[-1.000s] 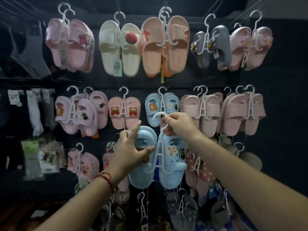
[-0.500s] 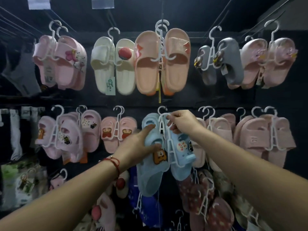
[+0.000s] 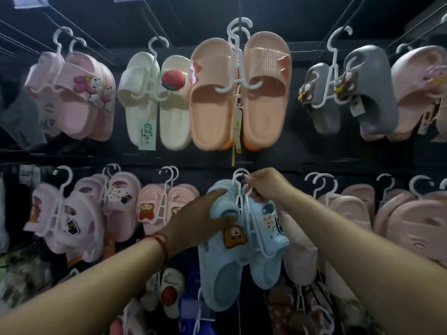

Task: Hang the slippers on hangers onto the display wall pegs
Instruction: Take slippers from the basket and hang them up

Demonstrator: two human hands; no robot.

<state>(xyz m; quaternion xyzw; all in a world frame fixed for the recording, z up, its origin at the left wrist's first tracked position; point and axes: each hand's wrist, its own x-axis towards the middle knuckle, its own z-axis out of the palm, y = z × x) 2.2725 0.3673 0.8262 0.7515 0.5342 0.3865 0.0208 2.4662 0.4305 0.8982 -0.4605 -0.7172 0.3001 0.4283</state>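
The right hand (image 3: 264,187) pinches the neck of a white plastic hanger (image 3: 244,204) just below its hook, fingers curled round it. The hanger carries a pair of light-blue rubber slippers (image 3: 242,250) with cartoon charms, hanging in the middle row of the dark display wall (image 3: 285,155), between a small pink pair with bear charms (image 3: 160,206) and plain pink slides (image 3: 348,209). The left hand (image 3: 198,221) lies against the left slipper, fingers fairly straight, thumb across its strap. Directly above hangs a large peach pair (image 3: 239,93).

This is a shop: many slippers (image 3: 212,93) hang on hangers (image 3: 238,68) in rows on a dark wall (image 3: 278,153), one with a price tag (image 3: 147,136).
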